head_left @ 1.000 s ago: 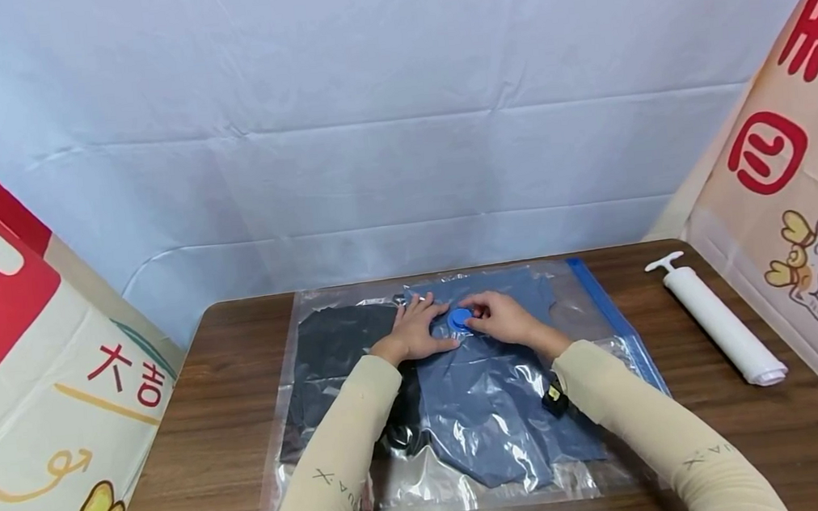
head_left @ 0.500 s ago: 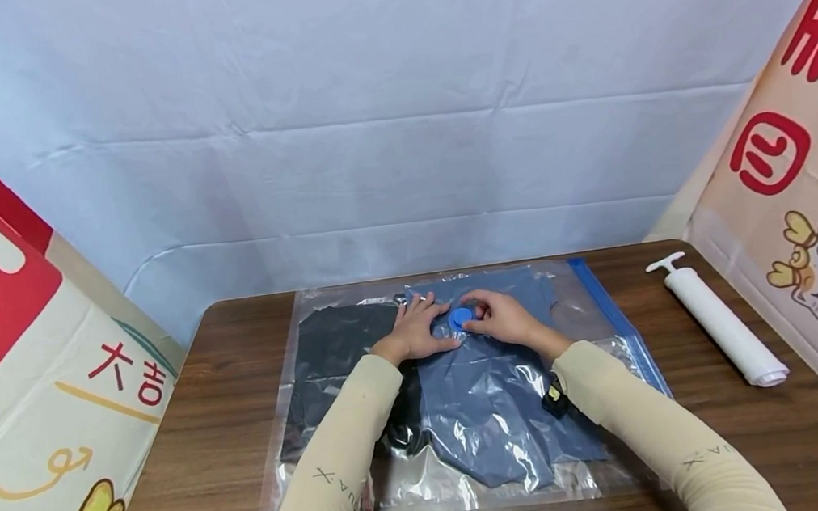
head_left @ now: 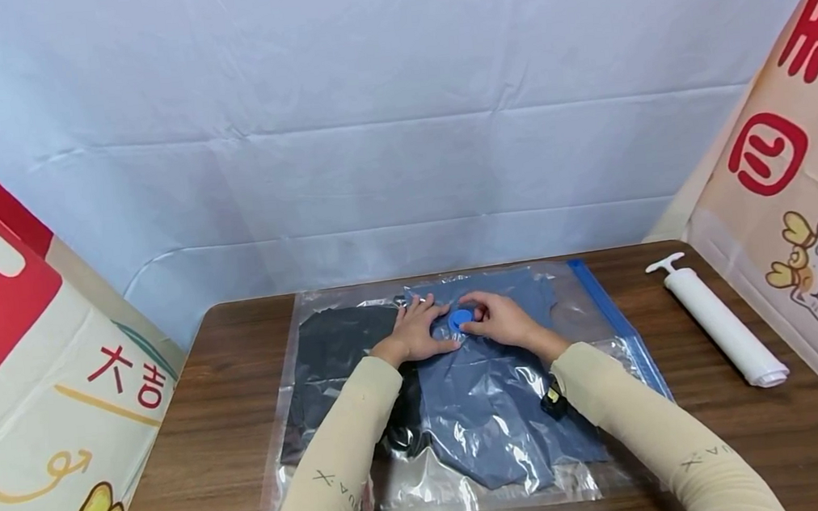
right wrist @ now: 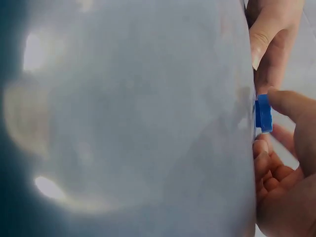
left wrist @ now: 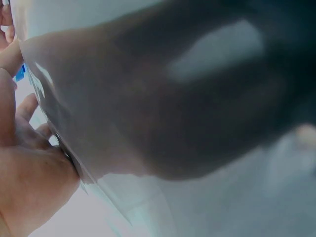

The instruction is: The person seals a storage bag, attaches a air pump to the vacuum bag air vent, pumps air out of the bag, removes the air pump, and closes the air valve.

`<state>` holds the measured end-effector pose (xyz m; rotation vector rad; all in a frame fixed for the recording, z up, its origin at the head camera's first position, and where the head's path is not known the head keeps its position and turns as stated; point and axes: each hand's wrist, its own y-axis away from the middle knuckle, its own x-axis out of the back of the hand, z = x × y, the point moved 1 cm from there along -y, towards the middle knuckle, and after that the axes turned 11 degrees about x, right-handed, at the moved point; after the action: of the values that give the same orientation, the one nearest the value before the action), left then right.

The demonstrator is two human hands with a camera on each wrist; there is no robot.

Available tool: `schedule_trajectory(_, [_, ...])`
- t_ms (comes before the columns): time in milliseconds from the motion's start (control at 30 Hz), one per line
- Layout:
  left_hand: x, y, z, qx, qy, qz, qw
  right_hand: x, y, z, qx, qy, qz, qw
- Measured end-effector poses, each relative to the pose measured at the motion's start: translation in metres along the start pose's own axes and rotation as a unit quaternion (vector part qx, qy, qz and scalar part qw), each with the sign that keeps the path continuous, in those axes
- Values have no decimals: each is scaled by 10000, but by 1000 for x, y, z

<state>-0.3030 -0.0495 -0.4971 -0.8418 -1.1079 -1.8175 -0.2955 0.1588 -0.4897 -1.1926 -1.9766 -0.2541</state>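
Note:
A clear plastic storage bag lies flat, with a black garment and a blue garment inside. On its upper face sits a round blue valve cap, seen edge-on in the right wrist view as a raised blue cap. My right hand holds this cap by its rim between thumb and forefinger, other fingers curled beneath. Beside the cap, my left hand rests on the bag, fingers spread. In the left wrist view, dark cloth under plastic fills most of the picture, with the left hand at the edge.
A white hand pump with a T-shaped handle lies on the wooden table, right of the bag. Along the bag's right side runs a blue zip strip. A pale cloth backdrop hangs behind; printed panels flank the table.

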Motion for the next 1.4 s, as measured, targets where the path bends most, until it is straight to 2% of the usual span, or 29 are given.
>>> schedule_trajectory(133, [-1,0,0,-27,-25,23,10000,0,0,-1,61,-10,-41,10000])
schedule_trajectory(367, [0,1,0,-31,-7,-21,10000,-2,0,-1,-151,48,11,9999])
schedule_trajectory(633, [-3,0,-1,-86,-24,43,10000,-2,0,1,-83,58,-80,9999])
schedule_trajectory(1067, [0,4,2,-12,-83,39,10000,-6,0,-1,-355,371,140,9986])
schedule_trajectory(1400, [6,14,6,-112,-70,89,9999,-4,0,2,-71,118,-28,9999])
